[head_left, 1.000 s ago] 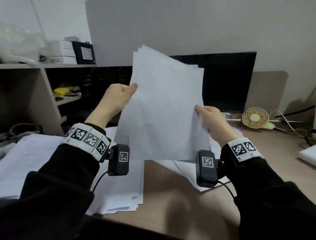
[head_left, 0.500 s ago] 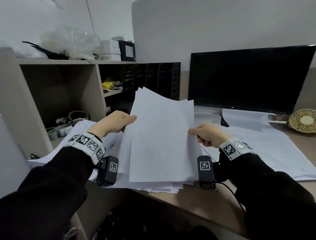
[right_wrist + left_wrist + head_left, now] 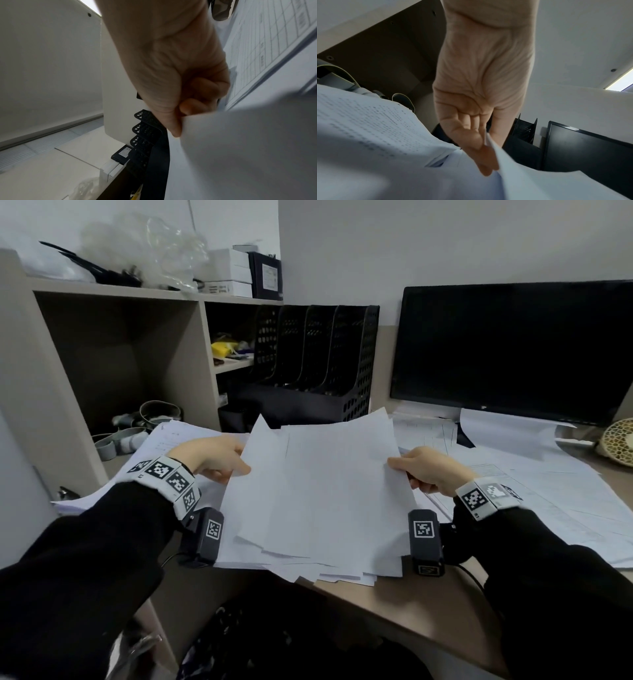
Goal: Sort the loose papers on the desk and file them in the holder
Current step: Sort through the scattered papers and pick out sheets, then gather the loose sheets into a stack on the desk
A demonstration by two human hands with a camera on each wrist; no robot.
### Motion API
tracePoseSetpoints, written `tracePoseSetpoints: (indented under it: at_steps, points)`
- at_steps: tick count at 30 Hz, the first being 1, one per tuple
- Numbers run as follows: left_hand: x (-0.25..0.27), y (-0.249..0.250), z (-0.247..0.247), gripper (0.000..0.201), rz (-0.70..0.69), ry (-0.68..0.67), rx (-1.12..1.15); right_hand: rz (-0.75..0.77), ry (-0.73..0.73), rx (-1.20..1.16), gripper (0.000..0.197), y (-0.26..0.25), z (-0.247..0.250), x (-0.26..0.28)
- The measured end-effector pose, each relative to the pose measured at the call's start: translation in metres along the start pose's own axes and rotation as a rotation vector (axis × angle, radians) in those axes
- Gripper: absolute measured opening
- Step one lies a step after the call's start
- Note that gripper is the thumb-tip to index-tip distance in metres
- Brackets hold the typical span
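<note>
A: Two hands on one sheaf, head view. Left hand (image 3: 209, 458) pinches the left edge of the stack of papers (image 3: 325, 491), right hand (image 3: 430, 470) pinches the right edge. Stack hangs low over the worktop (image 3: 394, 607), uneven, corners fanned at the near end.

B: Holder?

A: Black mesh file holder (image 3: 318, 361) stands behind the stack, beside the monitor (image 3: 513, 350), slots look empty. More loose sheets (image 3: 548, 498) lie on the worktop to the right.

B: Advice for the step?

A: My guess: tap the sheaf's edge on the worktop to square it before filing, or the fanned corners may catch on a divider.

B: Left wrist view?

A: Shows what head can't: the underside. Fingers (image 3: 481, 159) run under the paper, thumb on the other side, so a flat pinch. Printed text shows on a sheet (image 3: 368, 124) lying beside it.

B: Right wrist?

A: Fingers (image 3: 192, 106) curled under, thumb pressing the paper's edge. Holder's scalloped dividers (image 3: 145, 134) show from below. Gridded form (image 3: 265, 44) visible; head view barely resolves it.
</note>
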State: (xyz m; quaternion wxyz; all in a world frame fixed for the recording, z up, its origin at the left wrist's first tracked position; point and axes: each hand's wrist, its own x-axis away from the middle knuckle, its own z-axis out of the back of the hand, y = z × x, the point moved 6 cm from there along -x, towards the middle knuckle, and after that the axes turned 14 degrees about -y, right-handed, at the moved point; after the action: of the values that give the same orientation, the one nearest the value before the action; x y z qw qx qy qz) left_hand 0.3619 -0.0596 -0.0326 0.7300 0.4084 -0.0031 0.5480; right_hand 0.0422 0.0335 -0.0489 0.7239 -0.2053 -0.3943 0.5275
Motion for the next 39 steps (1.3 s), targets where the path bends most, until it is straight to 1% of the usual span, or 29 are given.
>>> tracePoseSetpoints:
  at_steps: [3, 5, 7, 9, 10, 12, 14, 16, 17, 18, 20, 22, 23, 25, 29, 32, 34, 37, 39]
  points:
    - [-0.004, 0.001, 0.002, 0.019, -0.011, 0.019, 0.02, -0.004, -0.013, 0.047, 0.034, -0.005, -0.006, -0.001]
    - [-0.006, 0.001, 0.003, 0.024, -0.023, 0.023, 0.041, -0.016, 0.025, 0.055, 0.033, -0.003, -0.002, -0.003]
    - [-0.009, 0.002, 0.007, 0.033, -0.045, 0.032, 0.076, -0.025, 0.085, -0.004, 0.029, 0.002, 0.006, -0.004]
    - [-0.012, 0.004, 0.01, 0.038, -0.05, 0.072, 0.108, -0.032, 0.125, -0.052, 0.026, 0.007, 0.014, -0.005]
    - [-0.015, 0.005, 0.011, 0.041, -0.049, 0.091, 0.116, -0.04, 0.122, -0.059, 0.025, 0.008, 0.015, -0.005]
    - [-0.021, 0.007, 0.011, 0.046, -0.038, 0.111, 0.108, -0.064, 0.07, -0.051, 0.02, 0.009, 0.009, -0.006]
    - [-0.03, 0.008, 0.006, 0.048, -0.006, 0.075, 0.096, -0.07, -0.008, -0.048, 0.009, 0.006, -0.002, -0.01]
    - [-0.038, 0.007, -0.001, 0.036, 0.041, 0.032, 0.077, -0.062, -0.053, -0.052, 0.012, 0.002, -0.014, -0.016]
    - [-0.039, 0.007, -0.003, 0.028, 0.074, 0.026, 0.06, -0.055, -0.056, -0.045, 0.01, 0.0, -0.019, -0.018]
    - [-0.038, 0.008, -0.003, 0.025, 0.105, 0.032, 0.044, -0.045, -0.053, -0.025, 0.01, -0.003, -0.023, -0.021]
    - [-0.031, 0.012, 0.002, 0.031, 0.135, 0.071, 0.007, -0.03, -0.041, 0.007, 0.014, -0.007, -0.027, -0.023]
    - [-0.024, 0.021, 0.012, 0.046, 0.136, 0.132, -0.059, -0.019, -0.049, -0.026, 0.015, -0.006, -0.026, -0.023]
    - [-0.019, 0.029, 0.016, 0.052, 0.125, 0.154, -0.092, -0.019, -0.051, -0.048, 0.014, -0.005, -0.023, -0.022]
    - [-0.01, 0.05, 0.02, 0.056, 0.07, 0.172, -0.125, -0.022, -0.043, -0.084, 0.011, -0.001, -0.015, -0.015]
    - [0.002, 0.105, 0.005, 0.05, -0.073, 0.159, -0.16, -0.019, 0.011, -0.124, 0.012, 0.008, 0.007, 0.001]
    - [0.002, 0.149, -0.021, 0.051, -0.173, 0.099, -0.175, -0.045, 0.035, -0.101, 0.014, 0.023, 0.026, 0.015]
    - [-0.002, 0.178, -0.046, 0.05, -0.235, 0.038, -0.216, -0.057, 0.076, -0.117, 0.013, 0.04, 0.042, 0.027]
    - [-0.015, 0.216, -0.092, 0.057, -0.289, -0.066, -0.33, -0.114, 0.201, -0.137, 0.015, 0.077, 0.074, 0.048]
    - [-0.018, 0.232, -0.118, 0.058, -0.302, -0.124, -0.394, -0.179, 0.284, -0.088, 0.023, 0.1, 0.092, 0.059]
